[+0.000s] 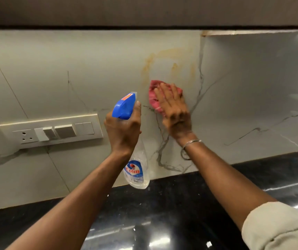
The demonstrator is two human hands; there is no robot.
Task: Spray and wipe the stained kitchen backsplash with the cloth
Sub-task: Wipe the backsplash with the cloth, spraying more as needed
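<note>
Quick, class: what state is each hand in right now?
Left hand: closed round the spray bottle.
Right hand: open, flat, pressing the pink cloth against the backsplash.

A glossy black stone tabletop runs below both hands and meets the foot of the pale backsplash. Beneath the left hand, small pale specks dot its surface. Below and beyond the right hand, bright streaks of light reflect on it.

Right hand covers most of the cloth.
</note>
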